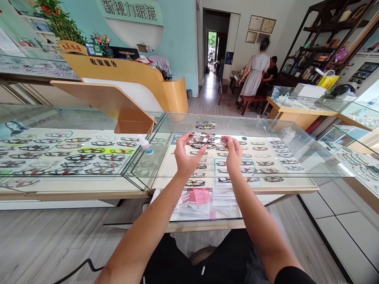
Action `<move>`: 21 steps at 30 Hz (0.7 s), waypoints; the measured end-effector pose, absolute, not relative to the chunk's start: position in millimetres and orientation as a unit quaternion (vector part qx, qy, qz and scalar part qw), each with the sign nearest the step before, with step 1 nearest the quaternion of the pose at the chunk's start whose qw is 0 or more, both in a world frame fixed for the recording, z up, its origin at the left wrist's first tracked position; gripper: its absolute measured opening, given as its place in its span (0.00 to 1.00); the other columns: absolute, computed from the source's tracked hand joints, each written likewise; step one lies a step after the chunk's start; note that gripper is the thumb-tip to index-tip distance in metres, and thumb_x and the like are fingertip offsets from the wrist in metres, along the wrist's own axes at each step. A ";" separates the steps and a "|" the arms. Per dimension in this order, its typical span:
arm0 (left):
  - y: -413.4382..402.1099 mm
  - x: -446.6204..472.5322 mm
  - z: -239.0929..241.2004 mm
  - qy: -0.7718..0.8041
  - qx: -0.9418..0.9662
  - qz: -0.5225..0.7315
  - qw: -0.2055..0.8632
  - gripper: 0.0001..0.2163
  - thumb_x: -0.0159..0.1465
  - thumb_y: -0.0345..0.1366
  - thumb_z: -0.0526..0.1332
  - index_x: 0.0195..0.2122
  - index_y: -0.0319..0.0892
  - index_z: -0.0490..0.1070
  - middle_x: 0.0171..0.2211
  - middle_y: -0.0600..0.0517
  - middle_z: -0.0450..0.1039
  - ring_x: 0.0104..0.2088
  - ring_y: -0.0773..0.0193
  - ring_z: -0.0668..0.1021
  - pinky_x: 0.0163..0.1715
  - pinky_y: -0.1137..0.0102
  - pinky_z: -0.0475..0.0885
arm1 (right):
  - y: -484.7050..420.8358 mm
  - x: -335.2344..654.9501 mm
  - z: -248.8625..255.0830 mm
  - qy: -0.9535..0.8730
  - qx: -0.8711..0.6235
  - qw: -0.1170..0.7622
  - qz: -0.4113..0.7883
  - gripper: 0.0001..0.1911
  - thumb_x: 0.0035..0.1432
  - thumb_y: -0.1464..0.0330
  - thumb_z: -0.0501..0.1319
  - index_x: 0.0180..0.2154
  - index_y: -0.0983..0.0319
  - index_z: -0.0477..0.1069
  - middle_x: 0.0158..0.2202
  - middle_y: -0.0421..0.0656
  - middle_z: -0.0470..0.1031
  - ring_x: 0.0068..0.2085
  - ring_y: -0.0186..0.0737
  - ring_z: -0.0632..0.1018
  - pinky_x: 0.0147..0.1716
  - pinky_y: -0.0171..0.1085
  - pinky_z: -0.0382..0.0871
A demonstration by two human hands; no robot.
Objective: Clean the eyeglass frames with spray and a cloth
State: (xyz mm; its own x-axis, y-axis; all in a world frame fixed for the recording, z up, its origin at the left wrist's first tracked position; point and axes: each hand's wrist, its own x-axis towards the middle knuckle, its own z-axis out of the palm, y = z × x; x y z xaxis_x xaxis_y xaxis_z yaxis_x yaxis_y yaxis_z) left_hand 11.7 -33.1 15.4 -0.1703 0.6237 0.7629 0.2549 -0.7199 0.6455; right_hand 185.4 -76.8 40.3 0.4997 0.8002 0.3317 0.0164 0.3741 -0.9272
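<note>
Above the glass counter top, a pair of eyeglasses (204,145) spans the space between my two hands. Its outline partly blends with the frames displayed under the glass. My left hand (186,157) curves around the left side, fingers at the top and thumb below. On the other side, my right hand (233,154) pinches the thin right end between thumb and fingertips. Below them, rows of eyeglass frames (270,170) lie on white boards inside the display case (166,173).
A small white dropper-like bottle (145,145) stands on the counter left of my hands, beside a tilted brown wooden stand (118,104). An open drawer (207,225) below holds plastic packets and pink paper. Two people are at a table in the back.
</note>
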 end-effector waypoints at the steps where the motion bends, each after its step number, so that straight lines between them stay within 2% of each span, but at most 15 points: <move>1: -33.6 11.2 16.1 0.345 0.634 0.679 0.133 0.35 0.64 0.54 0.77 0.65 0.44 0.68 0.59 0.38 0.78 0.57 0.48 0.83 0.53 0.55 0.79 | -77.3 185.8 40.6 -0.418 -0.490 0.714 0.274 0.26 0.69 0.45 0.61 0.48 0.59 0.82 0.52 0.50 0.86 0.52 0.48 0.83 0.56 0.48 0.75; 7: -39.0 12.3 24.3 0.300 0.653 0.679 0.149 0.32 0.65 0.50 0.76 0.64 0.45 0.67 0.60 0.39 0.78 0.59 0.49 0.81 0.52 0.56 0.78 | -74.5 187.4 36.7 -0.415 -0.503 0.703 0.285 0.28 0.68 0.42 0.61 0.45 0.59 0.83 0.48 0.48 0.87 0.50 0.48 0.82 0.53 0.46 0.74; 12: -42.1 13.9 28.6 0.318 0.631 0.692 0.148 0.34 0.63 0.58 0.76 0.61 0.46 0.65 0.56 0.42 0.75 0.53 0.53 0.81 0.50 0.58 0.78 | -69.4 184.2 30.8 -0.403 -0.479 0.696 0.352 0.30 0.66 0.38 0.62 0.37 0.58 0.82 0.44 0.45 0.86 0.46 0.45 0.82 0.51 0.43 0.76; 17: -45.4 12.4 34.2 0.316 0.634 0.689 0.150 0.34 0.63 0.62 0.74 0.59 0.48 0.63 0.52 0.44 0.72 0.49 0.55 0.81 0.50 0.57 0.79 | -70.0 180.3 32.0 -0.379 -0.466 0.679 0.423 0.30 0.61 0.36 0.67 0.36 0.57 0.80 0.41 0.43 0.86 0.40 0.42 0.83 0.40 0.39 0.78; 21: -47.6 13.1 38.7 0.287 0.641 0.689 0.178 0.32 0.66 0.60 0.73 0.60 0.50 0.60 0.42 0.52 0.71 0.45 0.57 0.82 0.54 0.53 0.79 | -69.8 179.2 33.8 -0.343 -0.463 0.668 0.470 0.30 0.55 0.36 0.72 0.35 0.57 0.81 0.42 0.44 0.86 0.37 0.43 0.83 0.33 0.39 0.79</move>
